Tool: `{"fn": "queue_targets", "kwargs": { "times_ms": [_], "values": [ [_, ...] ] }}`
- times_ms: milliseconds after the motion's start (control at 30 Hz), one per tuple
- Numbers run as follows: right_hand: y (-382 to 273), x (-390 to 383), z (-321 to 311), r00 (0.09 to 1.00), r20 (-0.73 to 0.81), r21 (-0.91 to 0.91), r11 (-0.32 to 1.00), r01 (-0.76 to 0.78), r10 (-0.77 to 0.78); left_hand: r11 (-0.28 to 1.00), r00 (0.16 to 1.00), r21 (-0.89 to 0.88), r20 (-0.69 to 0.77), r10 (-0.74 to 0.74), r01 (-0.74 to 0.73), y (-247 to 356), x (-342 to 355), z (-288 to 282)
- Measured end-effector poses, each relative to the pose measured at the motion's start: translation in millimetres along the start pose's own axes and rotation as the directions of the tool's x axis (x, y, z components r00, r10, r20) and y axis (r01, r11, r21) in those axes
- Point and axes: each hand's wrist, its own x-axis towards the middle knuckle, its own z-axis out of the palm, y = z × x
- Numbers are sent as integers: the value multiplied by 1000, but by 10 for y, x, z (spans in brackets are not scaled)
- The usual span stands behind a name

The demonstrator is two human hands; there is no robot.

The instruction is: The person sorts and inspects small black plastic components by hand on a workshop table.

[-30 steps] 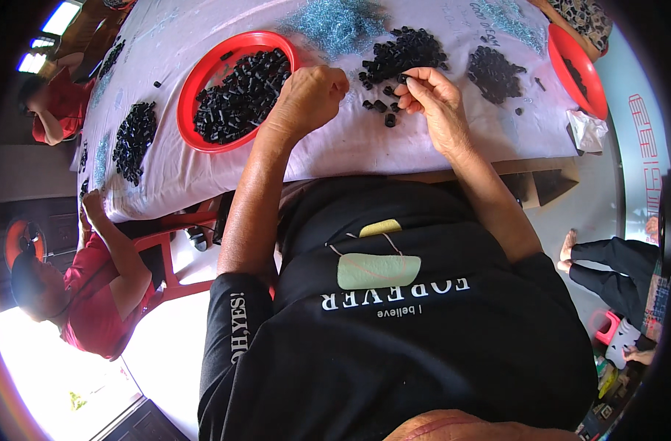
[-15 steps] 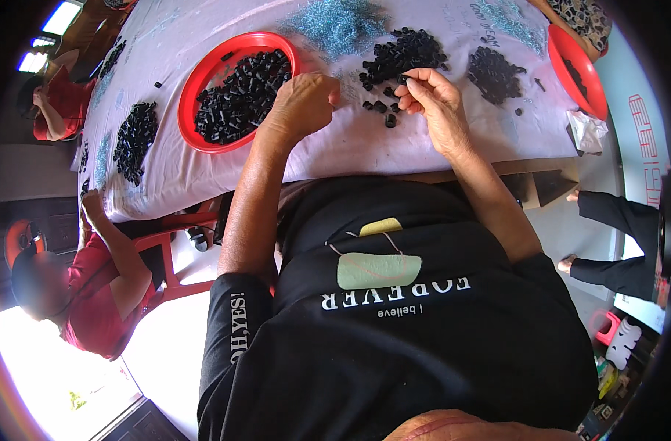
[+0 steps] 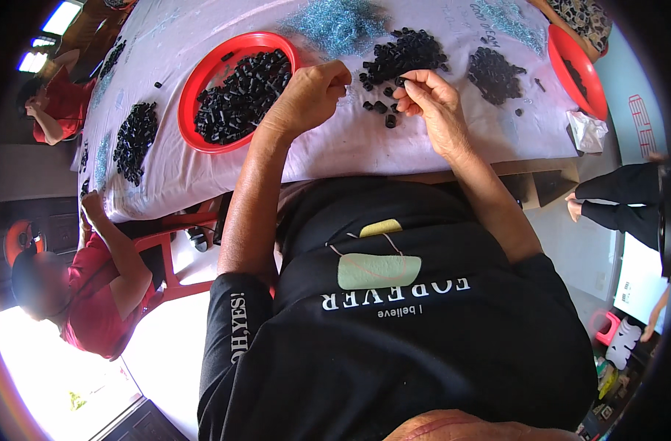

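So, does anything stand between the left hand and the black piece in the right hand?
Nothing visible does: between the left hand and the black piece in the right hand, loose black pieces merely lie on the tablecloth.

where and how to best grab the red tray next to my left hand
Probably by the rim of the red tray, on its left, coming from outside with the thumb inside: that stretch of curved wall looks bare, while the left hand and wrist cover part of the right edge and black pieces crowd the middle.

Black shirt (image 3: 423, 360) with white lettering (image 3: 398, 295), pale green print (image 3: 368, 273)
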Motion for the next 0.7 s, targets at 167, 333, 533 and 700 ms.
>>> {"fn": "queue_targets", "kwargs": {
  "times_ms": [167,333,533,700],
  "values": [
    [15,4,-11,1000,9,6,1000,6,-6,990,1000,-144,3,7,-7,97,27,-10],
    [-8,-3,7,1000,16,-7,1000,-5,5,966,998,-255,-55,38,-51,136,44,21],
    [-27,-16,19,999,48,-30,1000,-1,3,975,993,-211,-108,54,-76,254,63,41],
    [-28,-17,30,999,47,-25,1000,-15,16,973,988,-223,-150,28,-61,330,69,80]
  ]
}}
